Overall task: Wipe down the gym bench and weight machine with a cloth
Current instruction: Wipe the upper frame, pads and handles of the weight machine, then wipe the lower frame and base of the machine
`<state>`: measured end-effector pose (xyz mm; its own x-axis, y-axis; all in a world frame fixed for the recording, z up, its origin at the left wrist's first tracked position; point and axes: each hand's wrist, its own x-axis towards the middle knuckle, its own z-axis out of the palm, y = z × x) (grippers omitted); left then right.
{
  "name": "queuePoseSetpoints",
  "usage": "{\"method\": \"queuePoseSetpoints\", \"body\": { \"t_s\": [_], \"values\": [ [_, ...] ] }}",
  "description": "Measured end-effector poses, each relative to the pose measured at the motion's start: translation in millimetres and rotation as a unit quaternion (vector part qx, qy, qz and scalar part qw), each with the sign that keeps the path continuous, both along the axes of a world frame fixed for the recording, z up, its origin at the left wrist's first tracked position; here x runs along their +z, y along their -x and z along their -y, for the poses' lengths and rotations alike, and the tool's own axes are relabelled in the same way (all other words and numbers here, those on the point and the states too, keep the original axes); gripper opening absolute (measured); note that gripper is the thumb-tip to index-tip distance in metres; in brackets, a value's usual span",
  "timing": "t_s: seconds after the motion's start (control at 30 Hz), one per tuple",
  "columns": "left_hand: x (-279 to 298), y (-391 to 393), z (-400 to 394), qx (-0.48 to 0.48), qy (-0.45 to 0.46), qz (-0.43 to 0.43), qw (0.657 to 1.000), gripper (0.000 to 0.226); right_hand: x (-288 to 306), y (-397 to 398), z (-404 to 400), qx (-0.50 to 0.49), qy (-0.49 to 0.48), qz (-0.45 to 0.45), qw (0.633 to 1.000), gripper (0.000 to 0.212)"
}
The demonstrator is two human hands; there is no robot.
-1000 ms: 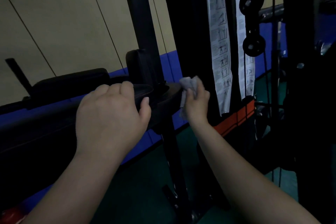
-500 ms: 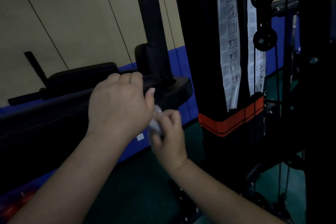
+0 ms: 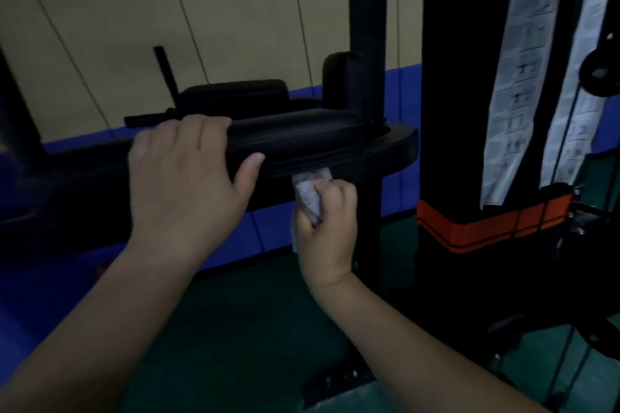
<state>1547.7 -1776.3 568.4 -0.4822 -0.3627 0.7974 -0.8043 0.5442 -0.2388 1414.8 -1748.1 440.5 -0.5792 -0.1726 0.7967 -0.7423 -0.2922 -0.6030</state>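
Observation:
A black padded bench (image 3: 302,137) runs across the middle of the head view, ending near a black upright post (image 3: 367,43). My left hand (image 3: 181,178) rests over the pad's near edge, fingers on top and thumb below. My right hand (image 3: 327,228) grips a crumpled pale cloth (image 3: 308,194) and holds it against the underside of the pad, just right of my left thumb. The weight machine's black tower (image 3: 463,77) with an orange band stands at the right.
White instruction sheets (image 3: 513,94) hang on the tower, with a black pulley (image 3: 600,74) and cables beside them. A second black pad (image 3: 235,97) sits behind the bench. Blue wall padding (image 3: 399,97) and a beige wall lie beyond; green floor (image 3: 235,329) spreads below.
My right hand with the cloth moved from the bench's end by the tower down and left, under the pad's edge. My left hand stayed on the pad. The view moved closer.

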Motion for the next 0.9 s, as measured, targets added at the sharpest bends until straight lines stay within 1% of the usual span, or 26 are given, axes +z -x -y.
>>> {"method": "queuePoseSetpoints", "body": {
  "t_s": [0.07,0.17,0.2,0.27,0.33,0.4,0.47,0.53,0.6,0.67,0.7,0.73,0.8,0.9],
  "values": [
    [-1,1,-1,0.000,-0.001,-0.007,1.000,0.058,2,-16,4,0.041,-0.028,-0.050,0.997,0.050],
    [-3,-1,-2,-0.011,-0.009,-0.005,1.000,0.057,-1,-24,-1,0.087,-0.089,-0.158,0.980,0.059],
    [-5,-4,-4,-0.018,-0.013,-0.002,1.000,0.057,-4,-20,-6,0.090,-0.107,-0.177,0.974,0.060],
    [-8,-13,-9,-0.032,-0.027,0.010,0.999,0.058,-15,-4,-16,0.086,-0.144,-0.188,0.968,0.057],
    [-18,-28,-21,-0.043,-0.046,0.016,0.998,0.064,-35,11,-29,0.102,-0.174,-0.162,0.966,0.046],
    [-35,-46,-38,-0.055,-0.064,-0.003,0.996,0.066,-54,18,-43,0.155,-0.208,-0.090,0.962,0.039],
    [-60,-66,-57,-0.048,-0.099,-0.030,0.994,0.063,-69,18,-54,0.209,-0.249,-0.045,0.945,0.038],
    [-94,-86,-66,-0.022,-0.143,-0.021,0.989,0.056,-83,13,-63,0.245,-0.282,-0.021,0.928,0.038],
    [-132,-107,-69,0.013,-0.225,0.007,0.974,0.050,-96,1,-71,0.267,-0.305,-0.007,0.914,0.038],
    [-170,-127,-69,0.044,-0.318,0.011,0.947,0.045,-111,-14,-78,0.274,-0.331,-0.011,0.903,0.039],
    [-189,-136,-72,0.051,-0.350,0.016,0.935,0.041,-120,-23,-82,0.278,-0.350,-0.016,0.894,0.039],
    [-201,-140,-72,0.053,-0.359,0.032,0.931,0.038,-126,-28,-84,0.278,-0.367,-0.021,0.887,0.038],
    [-227,-156,-81,0.099,-0.399,0.085,0.907,0.035,-144,-47,-87,0.284,-0.418,-0.036,0.862,0.035],
    [-256,-185,-87,0.149,-0.462,0.126,0.865,0.040,-165,-80,-86,0.288,-0.467,-0.066,0.833,0.033]
  ]
}}
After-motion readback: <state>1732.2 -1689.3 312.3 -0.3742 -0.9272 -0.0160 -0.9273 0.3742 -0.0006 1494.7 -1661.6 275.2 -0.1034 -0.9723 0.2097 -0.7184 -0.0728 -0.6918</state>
